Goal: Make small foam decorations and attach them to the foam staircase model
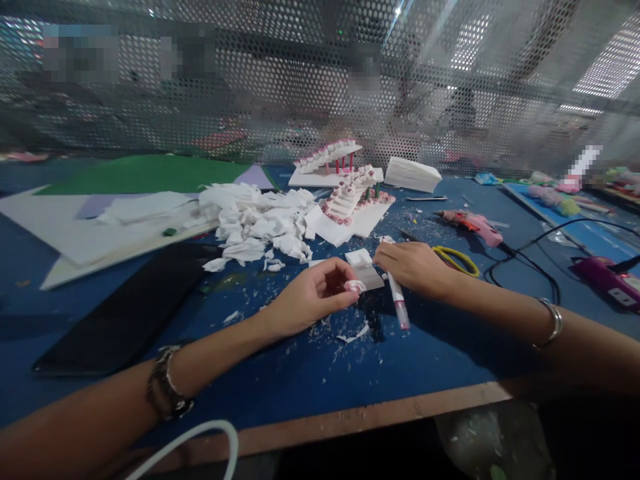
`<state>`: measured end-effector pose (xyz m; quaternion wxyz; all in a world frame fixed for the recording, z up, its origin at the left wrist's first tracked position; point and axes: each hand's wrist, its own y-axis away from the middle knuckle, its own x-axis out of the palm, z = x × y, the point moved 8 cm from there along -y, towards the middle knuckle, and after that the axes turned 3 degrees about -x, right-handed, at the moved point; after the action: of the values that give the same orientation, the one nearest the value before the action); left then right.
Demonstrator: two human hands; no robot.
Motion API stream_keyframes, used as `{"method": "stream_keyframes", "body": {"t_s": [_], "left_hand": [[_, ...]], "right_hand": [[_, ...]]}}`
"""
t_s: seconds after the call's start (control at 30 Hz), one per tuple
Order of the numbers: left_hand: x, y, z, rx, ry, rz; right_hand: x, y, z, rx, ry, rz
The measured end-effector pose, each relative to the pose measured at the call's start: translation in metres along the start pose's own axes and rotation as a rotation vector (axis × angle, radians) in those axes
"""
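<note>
My left hand [320, 293] pinches a small crumpled white paper piece [355, 286] with a pinkish tint between thumb and fingertips. To its right, the closed fingers of my right hand [413, 263] are on a white marker [399, 297] with a pinkish-red end pointing towards me. Between the hands lies a small white card [369, 277], with a folded white piece [359, 258] on it. Behind them stands a white model staircase [350, 193] with pink-edged decoration, and a second stepped model [327, 157] on red posts.
A heap of torn white paper [265, 223] lies left of the models. Near my left forearm is a black tablet-like slab [125, 313]. Yellow-handled scissors [457, 260], a pink glue gun [473, 225] with its cord, and a purple power strip [607, 283] are on the right. Perforated metal [300, 87] rises behind.
</note>
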<state>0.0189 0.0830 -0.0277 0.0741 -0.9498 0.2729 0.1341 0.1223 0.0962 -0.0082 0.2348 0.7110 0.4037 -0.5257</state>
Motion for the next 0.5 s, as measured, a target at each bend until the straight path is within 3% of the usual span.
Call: {"method": "stream_keyframes", "body": {"t_s": [0.3, 0.5], "left_hand": [[0.001, -0.001, 0.003, -0.075, 0.056, 0.054], [-0.005, -0.002, 0.010, -0.144, 0.148, -0.028]], "right_hand": [[0.005, -0.009, -0.003, -0.083, -0.020, -0.029], [0.010, -0.010, 0.005, -0.171, -0.009, -0.024]]}}
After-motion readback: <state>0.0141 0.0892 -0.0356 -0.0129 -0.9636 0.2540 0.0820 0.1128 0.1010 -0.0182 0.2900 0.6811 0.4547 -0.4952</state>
